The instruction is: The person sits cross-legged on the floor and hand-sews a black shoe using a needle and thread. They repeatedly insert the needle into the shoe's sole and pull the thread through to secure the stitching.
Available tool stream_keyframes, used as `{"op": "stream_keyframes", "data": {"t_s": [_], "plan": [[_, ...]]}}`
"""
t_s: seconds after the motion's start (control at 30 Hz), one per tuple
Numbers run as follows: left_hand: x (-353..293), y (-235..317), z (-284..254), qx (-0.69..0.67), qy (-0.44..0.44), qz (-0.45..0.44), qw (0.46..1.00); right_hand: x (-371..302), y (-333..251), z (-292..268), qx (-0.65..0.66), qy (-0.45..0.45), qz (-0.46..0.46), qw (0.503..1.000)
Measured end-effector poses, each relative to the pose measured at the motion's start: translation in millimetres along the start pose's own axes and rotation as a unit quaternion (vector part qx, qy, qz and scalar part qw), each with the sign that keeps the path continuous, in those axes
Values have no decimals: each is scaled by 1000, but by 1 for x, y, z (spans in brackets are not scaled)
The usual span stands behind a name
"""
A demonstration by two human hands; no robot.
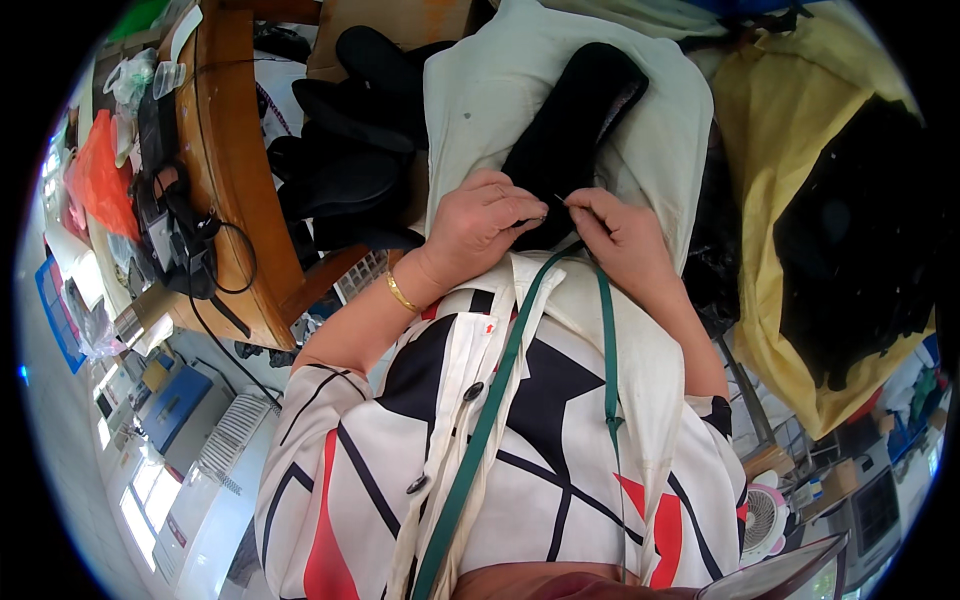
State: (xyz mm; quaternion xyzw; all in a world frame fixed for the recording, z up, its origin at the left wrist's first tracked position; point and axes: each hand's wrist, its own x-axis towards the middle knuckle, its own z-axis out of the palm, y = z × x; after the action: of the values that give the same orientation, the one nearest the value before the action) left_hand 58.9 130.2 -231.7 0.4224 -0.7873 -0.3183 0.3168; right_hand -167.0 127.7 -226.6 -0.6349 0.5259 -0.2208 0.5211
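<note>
while two hands meet over a black shoe [575,115], their fingers cover part of its near end.

the shoe lies lengthwise on a white cloth [465,95], its near tip hard to make out. the left hand [482,228] has its fingers curled and pressed together at the shoe's near part; its thumb is mostly hidden, so i cannot tell what it pinches. the right hand [625,238] pinches a thin pale sliver [560,199] between thumb and forefinger, too small to name. to the left, other dark shoes [345,185] overlap too much to count, beside a wooden table [235,150] cut off at the top. to the right, a yellow sack [765,290] holds something black, its shape lost in shadow.
</note>
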Motion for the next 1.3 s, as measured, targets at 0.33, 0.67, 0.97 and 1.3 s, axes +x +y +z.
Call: {"op": "stream_keyframes", "data": {"t_s": [0.33,0.67,0.97,1.3], "plan": [[-6,0,8,-29,26,-25,999,4,1,0,-27,-19,-16,999],[-8,1,8,-27,23,-33,999,5,5,1,-42,-30,-23,998],[-13,1,12,-82,20,-94,992,10,17,13,32,-29,7,999],[-20,-22,33,-35,-57,-80,995,31,-4,16,-105,-35,-22,994]]}}
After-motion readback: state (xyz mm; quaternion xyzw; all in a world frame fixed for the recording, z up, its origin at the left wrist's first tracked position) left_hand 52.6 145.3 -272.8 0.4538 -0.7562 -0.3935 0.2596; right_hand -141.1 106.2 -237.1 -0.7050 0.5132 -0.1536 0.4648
